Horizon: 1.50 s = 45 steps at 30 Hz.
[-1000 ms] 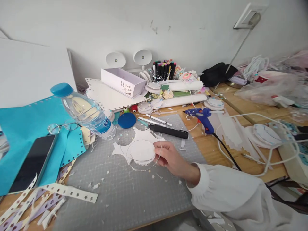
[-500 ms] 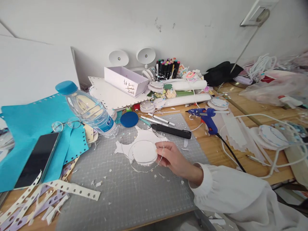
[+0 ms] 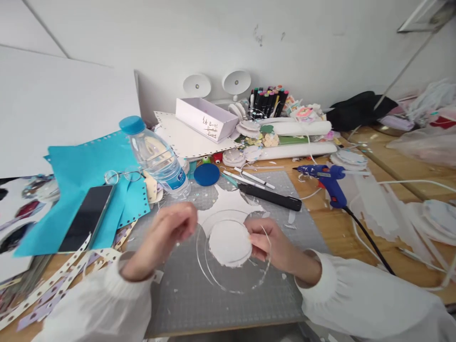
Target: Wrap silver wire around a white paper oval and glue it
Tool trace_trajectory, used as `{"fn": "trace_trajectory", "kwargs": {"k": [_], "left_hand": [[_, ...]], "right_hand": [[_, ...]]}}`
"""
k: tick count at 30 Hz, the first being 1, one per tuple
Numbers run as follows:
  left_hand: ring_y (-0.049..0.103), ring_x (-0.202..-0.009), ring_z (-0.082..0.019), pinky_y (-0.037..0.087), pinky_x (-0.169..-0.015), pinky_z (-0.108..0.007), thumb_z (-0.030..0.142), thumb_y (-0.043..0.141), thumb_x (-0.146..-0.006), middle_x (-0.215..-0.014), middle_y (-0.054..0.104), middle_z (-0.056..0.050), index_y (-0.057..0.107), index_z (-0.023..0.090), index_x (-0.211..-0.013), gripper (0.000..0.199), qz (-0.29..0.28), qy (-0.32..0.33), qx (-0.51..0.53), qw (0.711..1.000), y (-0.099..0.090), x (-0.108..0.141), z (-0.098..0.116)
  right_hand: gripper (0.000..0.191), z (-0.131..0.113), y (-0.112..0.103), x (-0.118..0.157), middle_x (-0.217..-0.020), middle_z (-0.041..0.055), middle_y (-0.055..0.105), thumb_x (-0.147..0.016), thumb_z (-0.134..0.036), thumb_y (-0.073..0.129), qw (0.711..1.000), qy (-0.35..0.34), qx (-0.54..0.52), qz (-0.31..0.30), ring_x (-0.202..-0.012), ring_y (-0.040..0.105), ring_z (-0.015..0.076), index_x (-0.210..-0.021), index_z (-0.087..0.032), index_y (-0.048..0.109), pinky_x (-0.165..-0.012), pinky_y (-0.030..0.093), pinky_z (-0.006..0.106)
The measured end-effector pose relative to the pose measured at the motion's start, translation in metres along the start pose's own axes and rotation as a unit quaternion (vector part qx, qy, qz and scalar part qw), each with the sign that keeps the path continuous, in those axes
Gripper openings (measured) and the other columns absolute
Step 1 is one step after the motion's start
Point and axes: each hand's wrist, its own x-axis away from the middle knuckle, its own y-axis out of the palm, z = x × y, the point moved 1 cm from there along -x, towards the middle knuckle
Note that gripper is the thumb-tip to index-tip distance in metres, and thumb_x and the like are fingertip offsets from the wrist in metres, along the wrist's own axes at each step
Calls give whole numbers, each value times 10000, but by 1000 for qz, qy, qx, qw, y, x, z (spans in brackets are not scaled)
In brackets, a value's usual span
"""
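Head: bottle (image 3: 157, 157) beyond left hand (image 3: 170, 226)

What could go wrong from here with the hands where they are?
The thin looped strand around the white disc in the right hand might snag on the left hand close by. That left hand could also knock the water bottle standing just beyond it. The glue gun lies beyond the right hand; if hot, which I can't see, it might burn.
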Motion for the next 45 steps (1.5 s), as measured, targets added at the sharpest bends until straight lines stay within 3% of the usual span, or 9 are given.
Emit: {"fn": "trace_trajectory", "kwargs": {"k": [2, 5, 12, 21, 26, 33, 40, 45], "left_hand": [[407, -491, -81, 334, -465, -217, 563, 419, -904, -542, 449, 20, 495, 131, -577, 547, -30, -27, 11, 999, 8, -1, -9], [351, -466, -66, 251, -434, -201, 558, 523, -845, -499, 411, 37, 508, 125, -588, 504, -117, -112, 43, 986, 21, 0, -21], [314, -432, -49, 220, -400, -183, 538, 606, -800, -491, 402, 45, 534, 120, -595, 471, -105, -162, 154, 969, 23, 12, -37], [281, -422, -51, 202, -404, -190, 464, 556, -863, -468, 357, 50, 511, 133, -580, 438, -171, -105, 168, 965, 24, 10, -33], [302, -450, -61, 267, -419, -186, 467, 542, -868, -497, 404, 31, 498, 138, -582, 438, -163, -101, 120, 974, 27, 8, -25], [410, -525, -88, 372, -495, -191, 381, 435, -938, -572, 513, -18, 524, 125, -624, 415, -168, -7, 34, 985, 29, 10, -25], [385, -538, -87, 341, -506, -189, 257, 405, -941, -580, 449, 9, 452, 151, -625, 337, -183, 67, -9, 981, 32, 12, -29], [385, -539, -86, 331, -512, -196, 225, 395, -938, -583, 441, 13, 433, 159, -632, 316, -189, 74, -20, 979, 35, 12, -27]], "right_hand": [[326, -1, 3, 1, -481, -60, 395, -826, -377, 546, 1000, 2, 12, -14, -380, 309, 53, -571, -185, 476, -371, 229, 197], [336, -3, 6, 3, -467, -60, 397, -840, -356, 545, 999, 5, 28, -21, -399, 323, 57, -564, -187, 454, -388, 246, 195], [297, -9, 12, 10, -529, -28, 476, -854, -351, 493, 997, 35, -18, -73, -429, 408, 71, -615, -175, 520, -403, 294, 202], [242, -15, 15, 11, -488, -31, 462, -825, -269, 474, 993, 44, 28, -104, -410, 410, 73, -600, -183, 497, -397, 303, 198], [222, -15, 17, 8, -463, -40, 441, -771, -202, 465, 994, 29, 71, -82, -393, 377, 67, -550, -197, 446, -394, 295, 196], [241, -16, 17, 9, -491, -34, 357, -738, -184, 427, 974, -37, 220, -48, -485, 329, 95, -548, -214, 282, -473, 257, 244], [176, -16, 18, 12, -542, -43, 295, -691, -140, 438, 955, -75, 281, -56, -515, 262, 96, -590, -208, 311, -494, 224, 255], [190, -14, 17, 15, -531, -48, 272, -662, -143, 453, 951, -79, 295, -47, -496, 241, 89, -585, -210, 293, -469, 195, 252]]}}
